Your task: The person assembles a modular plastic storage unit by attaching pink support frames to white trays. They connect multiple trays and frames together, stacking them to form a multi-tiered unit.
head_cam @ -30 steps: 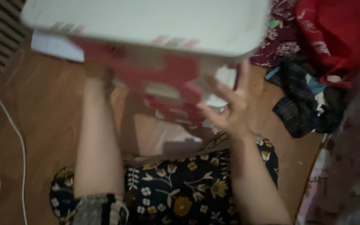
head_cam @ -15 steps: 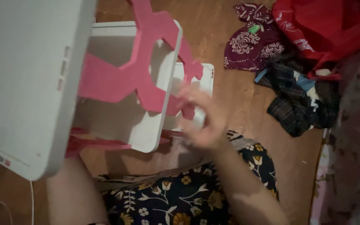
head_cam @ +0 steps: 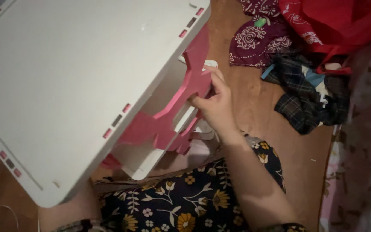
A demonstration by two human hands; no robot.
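Filling most of the upper left of the view is a white shelf unit point(head_cam: 78, 81), tipped over at a slant above the person's lap, its broad white panel facing the camera and small pink and grey tabs showing along its edges. Below that panel a second white shelf board shows, joined to it by pink side supports point(head_cam: 168, 120) cut in a zigzag shape. Under everything lies the wooden floor point(head_cam: 245, 99). At upper right a heap of clothes point(head_cam: 310, 86) rests on the floor: dark plaid cloth, a maroon patterned piece and red fabric. A dark floral-print garment point(head_cam: 185, 202) covers the lap. The right hand point(head_cam: 215, 105) grips the edge of a pink support, fingers curled around it. The left hand is hidden behind the white panel, only its forearm point(head_cam: 71, 210) showing, so its grasp cannot be told
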